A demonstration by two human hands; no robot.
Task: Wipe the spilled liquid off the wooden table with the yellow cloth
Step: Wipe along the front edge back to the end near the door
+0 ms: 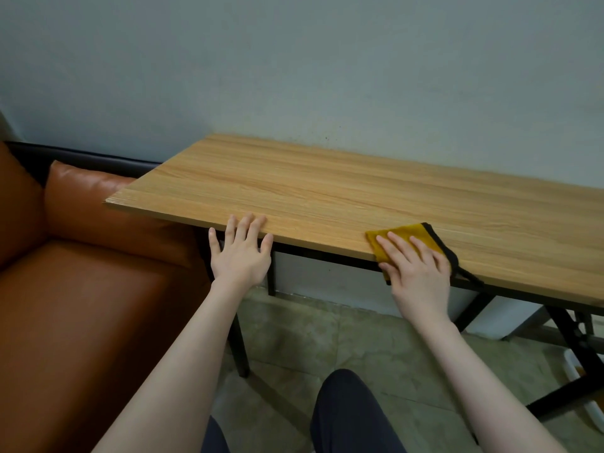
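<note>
A person's right hand (416, 269) presses flat on a yellow cloth (410, 238) at the near edge of a wooden worktop (327, 191), fingers straight and spread, pointing toward the far left. The grip is open: the hand pins the cloth down and curls round nothing. The cloth, trimmed in black along its right side, lies folded with its long axis running from the near edge diagonally back toward the wall (294, 67); its near end droops over the worktop's edge, and a black corner trails out to the right of the hand. The left hand (242, 253) is well apart to the left, fingers straight and splayed, its fingertips resting on the near edge and holding nothing. No spilled liquid can be made out on the wood. An orange-brown leather sofa (81, 289) stands just beside the worktop's left end, above a tiled floor (294, 338).
</note>
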